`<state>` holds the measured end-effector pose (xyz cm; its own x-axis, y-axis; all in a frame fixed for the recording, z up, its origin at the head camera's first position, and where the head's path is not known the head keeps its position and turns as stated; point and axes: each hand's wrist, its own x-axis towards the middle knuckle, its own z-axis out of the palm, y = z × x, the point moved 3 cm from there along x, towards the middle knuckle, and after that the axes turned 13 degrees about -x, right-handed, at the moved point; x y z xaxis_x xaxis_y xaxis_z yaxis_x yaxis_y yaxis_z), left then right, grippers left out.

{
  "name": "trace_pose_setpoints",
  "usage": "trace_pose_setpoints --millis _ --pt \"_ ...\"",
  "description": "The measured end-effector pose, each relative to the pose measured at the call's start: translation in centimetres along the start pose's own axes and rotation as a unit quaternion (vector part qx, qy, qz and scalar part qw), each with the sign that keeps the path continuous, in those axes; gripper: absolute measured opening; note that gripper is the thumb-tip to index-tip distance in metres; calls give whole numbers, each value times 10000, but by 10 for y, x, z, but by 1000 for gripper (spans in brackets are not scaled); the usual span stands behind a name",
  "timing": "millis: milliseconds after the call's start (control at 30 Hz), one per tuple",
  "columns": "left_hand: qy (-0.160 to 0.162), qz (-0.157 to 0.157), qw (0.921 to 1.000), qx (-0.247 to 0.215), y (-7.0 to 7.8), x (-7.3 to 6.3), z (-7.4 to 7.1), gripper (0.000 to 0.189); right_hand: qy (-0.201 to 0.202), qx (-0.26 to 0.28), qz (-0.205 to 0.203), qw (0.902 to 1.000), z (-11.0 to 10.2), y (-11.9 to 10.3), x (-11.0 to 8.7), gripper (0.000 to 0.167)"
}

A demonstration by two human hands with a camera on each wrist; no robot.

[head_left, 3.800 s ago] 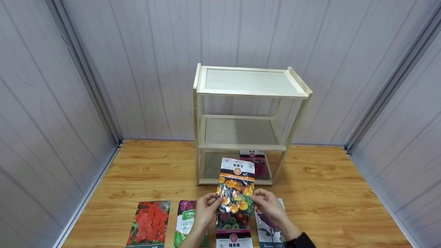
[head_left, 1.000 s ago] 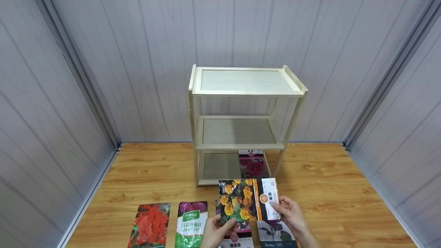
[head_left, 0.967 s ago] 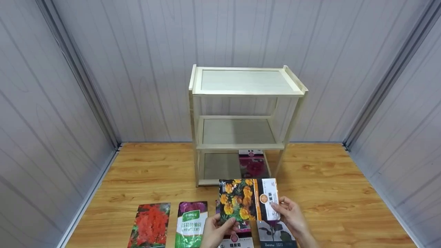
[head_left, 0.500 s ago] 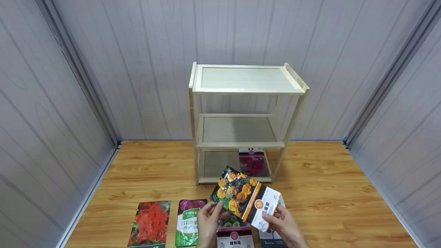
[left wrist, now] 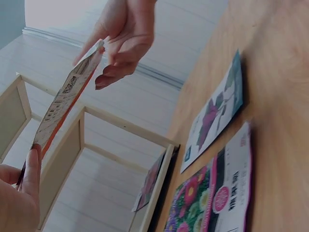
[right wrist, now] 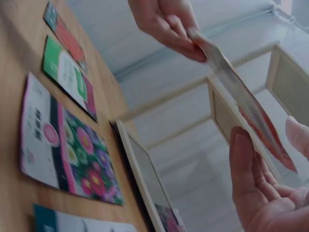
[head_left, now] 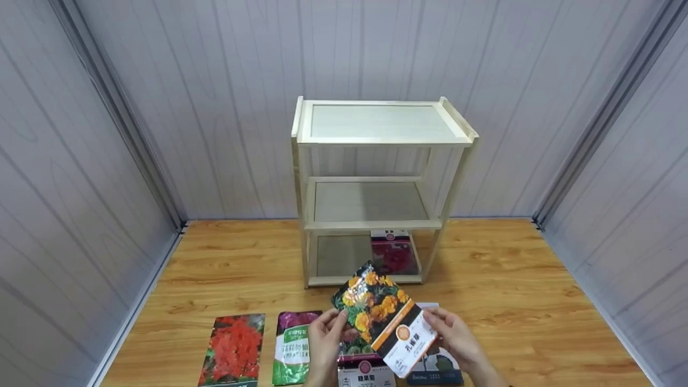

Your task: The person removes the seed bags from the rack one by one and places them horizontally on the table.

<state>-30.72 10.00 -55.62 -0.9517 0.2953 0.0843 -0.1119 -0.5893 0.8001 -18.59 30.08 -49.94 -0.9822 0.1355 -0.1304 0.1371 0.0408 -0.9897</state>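
Note:
My left hand [head_left: 325,338] pinches the left edge of a marigold seed packet [head_left: 381,314], thumb on top. The packet hangs tilted above the tabletop, orange flowers toward the upper left and white label toward the lower right. At its right edge is my right hand [head_left: 454,341]; in the right wrist view its thumb and fingers [right wrist: 241,154] stand spread on either side of the packet with a gap. Beneath lies a seed packet with mixed daisies [head_left: 365,373], partly covered. A grey-white packet with a purple flower [left wrist: 215,113] lies right of it, partly hidden.
A cream three-tier shelf rack [head_left: 373,224] stands behind the hands. A magenta-flower packet [head_left: 395,257] lies on its bottom tier, at the right. On the wooden surface at left are a red-flower packet [head_left: 234,346] and a green-and-white packet [head_left: 293,349]. Panelled walls [head_left: 258,107] enclose three sides.
The marigold packet has turned from upright to sideways, then to a diagonal, staying low in front of the rack. The right hand has shifted from its lower corner up along the right edge.

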Motion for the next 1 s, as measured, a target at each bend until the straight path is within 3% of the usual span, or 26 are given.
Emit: trace_pose_setpoints --millis 100,200,233,400,500,733,833,1000 --pt "-104 -254 9996 29 13 -12 12 22 111 -561 -5 9984 -8 -3 7 27" --pt "-397 -250 9989 -12 19 -19 19 19 52 -940 -148 9954 -10 -5 12 33" --pt "-293 -427 9986 89 27 -23 24 21 17 -996 -205 9948 -9 -6 12 33" --pt "209 -1065 9931 454 36 -23 30 18 -83 -1055 -240 9941 -5 -3 9 28" --pt "335 -1080 9920 563 38 -19 30 16 32 -1181 -172 9928 -2 -1 5 25" --pt "222 -752 9921 979 34 -8 29 20 317 -1330 -207 9904 7 6 -4 33" --pt "50 -814 9916 1000 32 -5 31 24 424 -1238 -85 9914 6 7 -8 34" --pt "-519 -1119 9885 872 28 -5 36 30 763 -1202 97 9898 -5 8 -15 30"
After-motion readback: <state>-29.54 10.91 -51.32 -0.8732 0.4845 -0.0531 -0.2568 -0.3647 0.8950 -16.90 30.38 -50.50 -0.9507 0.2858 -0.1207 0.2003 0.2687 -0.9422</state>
